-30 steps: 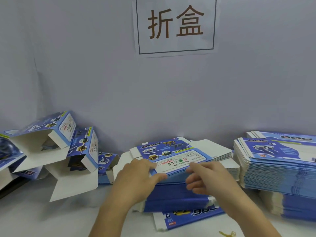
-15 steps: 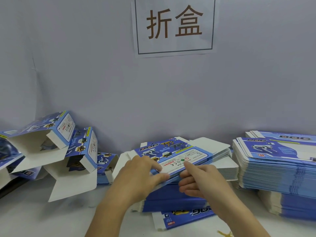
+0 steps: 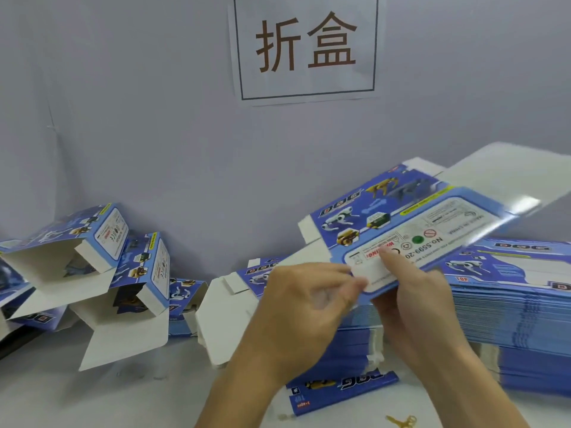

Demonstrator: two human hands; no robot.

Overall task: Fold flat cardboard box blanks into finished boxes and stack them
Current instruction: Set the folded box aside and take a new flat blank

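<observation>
A flat blue-and-white box blank (image 3: 398,223) printed with robot dogs is lifted off the middle stack of blanks (image 3: 349,338) and tilts up to the right. My right hand (image 3: 408,298) pinches its near corner, thumb on the printed label, fingers underneath. My left hand (image 3: 306,301) holds the same corner from the left with its fingertips. Folded boxes (image 3: 102,242) with open white flaps lean together at the left.
A tall stack of blanks (image 3: 509,291) fills the right side. One loose blank (image 3: 340,387) lies in front of the middle stack, with a small gold key (image 3: 401,421) near the front edge. A paper sign (image 3: 306,47) hangs on the grey wall behind.
The top blank has come up off the middle stack and now tilts up to the right. Both hands rose with it, gripping its near corner.
</observation>
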